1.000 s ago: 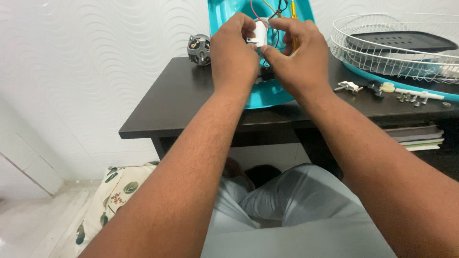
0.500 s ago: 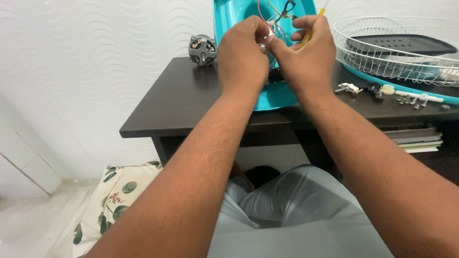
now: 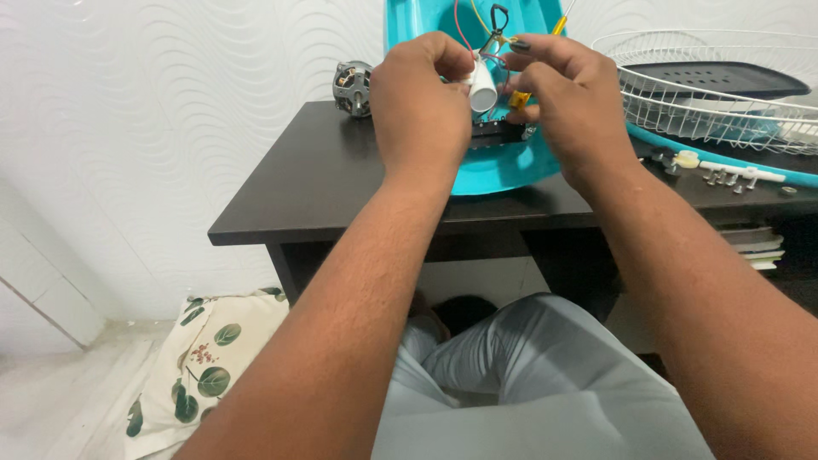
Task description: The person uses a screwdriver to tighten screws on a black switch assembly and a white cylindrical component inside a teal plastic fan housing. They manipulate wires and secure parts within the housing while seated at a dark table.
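A small white cylinder (image 3: 482, 87) sits pinched between your two hands, held up in front of the turquoise plastic housing (image 3: 503, 166) that stands on the dark table (image 3: 341, 183); its long axis runs roughly upright, tipped slightly, with its rounded end pointing down toward you; thin red, yellow and dark wires (image 3: 477, 21) rise from its top into the housing. Your left hand (image 3: 419, 106) is closed on the cylinder's left side, thumb and forefinger clamped against it; your right hand (image 3: 569, 102) is closed just to the right, fingertips (image 3: 521, 48) gripping the wire ends and a small yellow piece (image 3: 518, 99) beside the cylinder, though exactly what they pinch cannot be made out. The cylinder lies between the two grips, nearer the left hand, which touches it directly. Behind the left hand, a small metal motor (image 3: 351, 88) rests at the table's back edge; to the right lie a white wire grille (image 3: 707, 94) and scattered small white fittings (image 3: 724, 170); a leaf-patterned cushion (image 3: 200, 366) lies on the floor below.
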